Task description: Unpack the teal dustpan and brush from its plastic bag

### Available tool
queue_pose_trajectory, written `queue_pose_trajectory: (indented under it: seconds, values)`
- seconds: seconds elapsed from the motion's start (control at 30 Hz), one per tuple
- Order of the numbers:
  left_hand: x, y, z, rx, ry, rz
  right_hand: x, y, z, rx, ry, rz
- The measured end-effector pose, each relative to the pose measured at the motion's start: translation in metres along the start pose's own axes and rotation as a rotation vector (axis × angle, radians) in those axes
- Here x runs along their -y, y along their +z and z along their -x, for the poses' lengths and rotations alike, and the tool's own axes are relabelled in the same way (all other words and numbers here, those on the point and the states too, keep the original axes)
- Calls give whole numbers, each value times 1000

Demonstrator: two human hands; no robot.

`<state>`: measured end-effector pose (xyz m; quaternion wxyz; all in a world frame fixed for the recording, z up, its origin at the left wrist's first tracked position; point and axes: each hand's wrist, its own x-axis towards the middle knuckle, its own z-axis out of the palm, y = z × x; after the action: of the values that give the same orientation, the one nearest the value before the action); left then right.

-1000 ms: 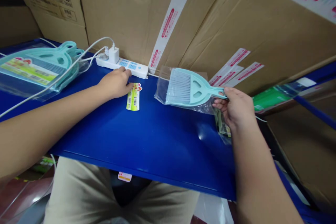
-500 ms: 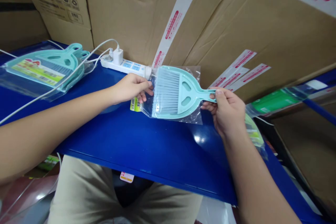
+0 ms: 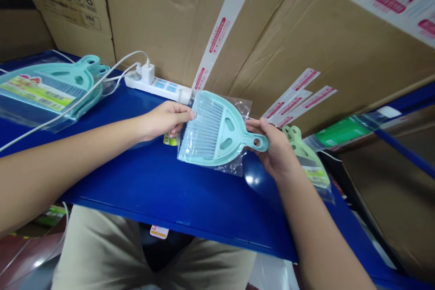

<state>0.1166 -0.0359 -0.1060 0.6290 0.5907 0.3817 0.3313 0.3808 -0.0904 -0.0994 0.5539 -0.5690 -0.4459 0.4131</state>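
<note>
A light-blue dustpan (image 3: 239, 132) with a matching brush (image 3: 206, 129) nested in it is held over the blue table, handle pointing right. Around its wide part is a clear plastic bag (image 3: 234, 168). My left hand (image 3: 166, 120) pinches the bag at its left edge, beside the bristles. With its fingers behind the handle and its thumb above, my right hand (image 3: 273, 147) loosely holds the dustpan; the handle's end shows in front of the palm. A yellow-green label (image 3: 170, 139) peeks out below my left fingers.
Bagged blue dustpan sets (image 3: 50, 86) lie at the left, crossed by a white cable. Behind stand a white power strip (image 3: 156, 85) and large cardboard boxes (image 3: 170, 18). To the right are a bagged green dustpan set (image 3: 311, 158) and a green-labelled clear roll (image 3: 343, 132).
The dustpan has tilted, its handle end now lower. My left fingers have closed on the bag's edge, and my right grip has loosened around the handle. The view has shifted slightly.
</note>
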Motion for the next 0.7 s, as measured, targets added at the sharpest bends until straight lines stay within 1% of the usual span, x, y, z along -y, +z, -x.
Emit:
queue_pose_trajectory:
  seconds: [0.1,0.2,0.27,0.43,0.5,0.63,0.7]
  values:
    - [1,3,1,14,-7,-17,2,4,2,-14,35,78]
    - [1,3,2,7,1,-18,1,4,0,-52,-14,120]
    - [0,2,1,3,9,-17,1,1,-3,-42,-36,129]
    - [0,1,1,12,21,-19,0,-1,-3,15,9,180]
    - [1,2,0,17,26,-23,-1,0,-1,11,3,206]
    - [2,3,0,15,22,-48,-4,-3,-2,-1,-44,167]
    - [0,0,-1,-10,29,-69,-4,-8,-8,-14,-34,139]
